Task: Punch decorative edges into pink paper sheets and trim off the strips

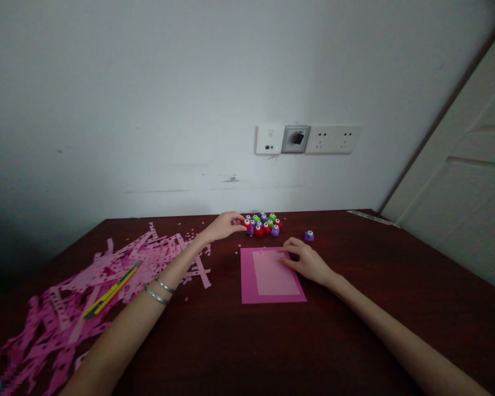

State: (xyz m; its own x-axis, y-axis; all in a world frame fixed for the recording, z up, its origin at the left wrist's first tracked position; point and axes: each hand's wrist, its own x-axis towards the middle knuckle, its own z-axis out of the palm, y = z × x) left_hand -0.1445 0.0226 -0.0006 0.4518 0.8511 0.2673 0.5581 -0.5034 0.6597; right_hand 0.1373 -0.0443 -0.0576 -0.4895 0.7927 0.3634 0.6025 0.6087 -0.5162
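Observation:
My left hand [226, 225] reaches to the left end of a cluster of small craft punches, its fingers pinched on a red craft punch [247, 225]. The other punches in the cluster are red, green and purple with white tops, such as the purple punch [275, 231]. My right hand [307, 261] rests at the upper right of the paper, fingers extended and thumb apart. Under its fingertips lies a light pink sheet [274, 278], on top of a larger dark pink sheet [248, 289]. A lone purple punch [309, 236] stands just beyond my right hand.
Punched pink paper strips [78, 275] and confetti cover the table's left side, with a yellow cutter knife [111, 291] on them. A flat ruler-like strip [373, 218] lies at the far right edge. Wall sockets [332, 139] are behind the dark table [214, 341].

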